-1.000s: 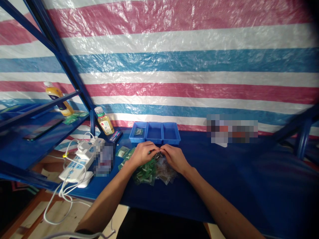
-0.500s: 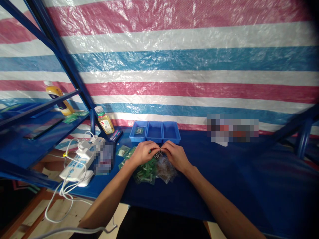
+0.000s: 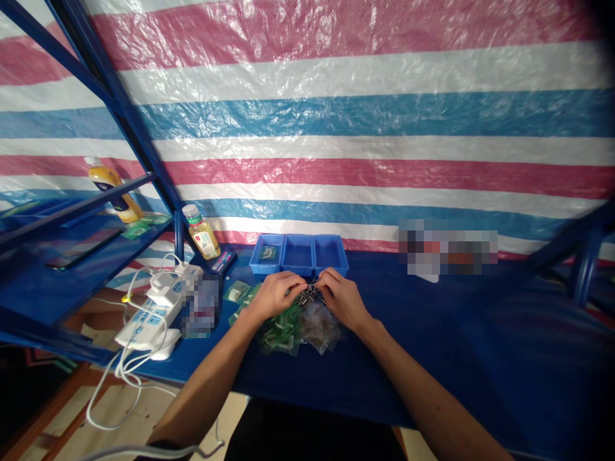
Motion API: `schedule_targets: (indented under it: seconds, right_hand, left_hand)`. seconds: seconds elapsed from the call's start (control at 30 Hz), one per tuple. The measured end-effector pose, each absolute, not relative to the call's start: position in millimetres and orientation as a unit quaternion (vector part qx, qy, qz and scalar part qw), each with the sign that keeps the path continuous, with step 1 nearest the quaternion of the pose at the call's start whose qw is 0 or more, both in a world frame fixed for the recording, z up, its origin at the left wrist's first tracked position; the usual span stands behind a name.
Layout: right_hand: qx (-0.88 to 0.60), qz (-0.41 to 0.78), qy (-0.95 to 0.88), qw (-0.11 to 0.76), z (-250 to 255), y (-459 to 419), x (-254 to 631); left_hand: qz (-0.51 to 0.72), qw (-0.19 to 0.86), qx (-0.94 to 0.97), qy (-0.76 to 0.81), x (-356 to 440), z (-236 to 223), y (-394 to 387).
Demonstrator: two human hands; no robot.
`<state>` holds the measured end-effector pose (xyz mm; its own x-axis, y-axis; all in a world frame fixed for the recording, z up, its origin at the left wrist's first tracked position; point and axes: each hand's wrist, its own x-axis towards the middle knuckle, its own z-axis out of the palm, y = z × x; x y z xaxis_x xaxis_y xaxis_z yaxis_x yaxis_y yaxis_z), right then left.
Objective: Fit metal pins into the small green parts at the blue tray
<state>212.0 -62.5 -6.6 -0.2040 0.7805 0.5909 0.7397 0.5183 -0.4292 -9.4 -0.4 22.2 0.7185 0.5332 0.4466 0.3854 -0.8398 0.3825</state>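
My left hand (image 3: pixel 278 296) and my right hand (image 3: pixel 340 298) meet fingertip to fingertip over the table, both closed in a pinch. A thin metal piece (image 3: pixel 312 284) spans the small gap between them; its exact kind is too small to make out. Just beneath the fingers lies a heap of small dark and shiny metal parts (image 3: pixel 309 296). Green packets (image 3: pixel 281 336) with light pieces inside are piled below my left hand. Clear plastic bags (image 3: pixel 319 330) lie beside them, under my right hand. Fingers partly cover the heap.
Behind my hands stand three joined blue bins (image 3: pixel 298 256), the left one holding a small packet (image 3: pixel 267 253). To the left are a drink bottle (image 3: pixel 204 240), a small dark box (image 3: pixel 224 262) and a white power strip (image 3: pixel 154 314) with cables. Blue frame posts (image 3: pixel 177 234) flank the table.
My right fingertips have drawn slightly away to the right and up, so the gap between the hands is wider and more of the metal heap shows. My left hand has hardly moved.
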Motion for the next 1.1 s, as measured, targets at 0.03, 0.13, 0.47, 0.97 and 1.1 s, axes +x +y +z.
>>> schedule_targets:
  seconds: [0.03,0.13,0.47,0.97,1.1]
  right_hand:
    - [-0.488,0.025,-0.777,0.398,-6.8,-62.7,211.4]
    - [-0.485,0.025,-0.778,0.398,-6.9,-63.4,210.0]
    - [-0.488,0.052,-0.783,0.383,-5.3,-66.0,207.9]
    - [-0.47,0.074,-0.796,0.374,-7.7,-64.4,208.9]
    - [-0.487,0.063,-0.793,0.36,-4.9,-65.1,209.0]
  left_hand:
    - [0.281,0.133,0.917,0.251,-9.4,22.4,-0.7]
    - [0.285,0.137,0.915,0.252,-9.3,22.8,-1.8]
    - [0.294,0.127,0.918,0.235,-7.1,22.0,-3.1]
    - [0.296,0.111,0.922,0.222,-5.6,20.6,-3.0]
    - [0.289,0.104,0.927,0.217,-6.2,20.6,-1.8]
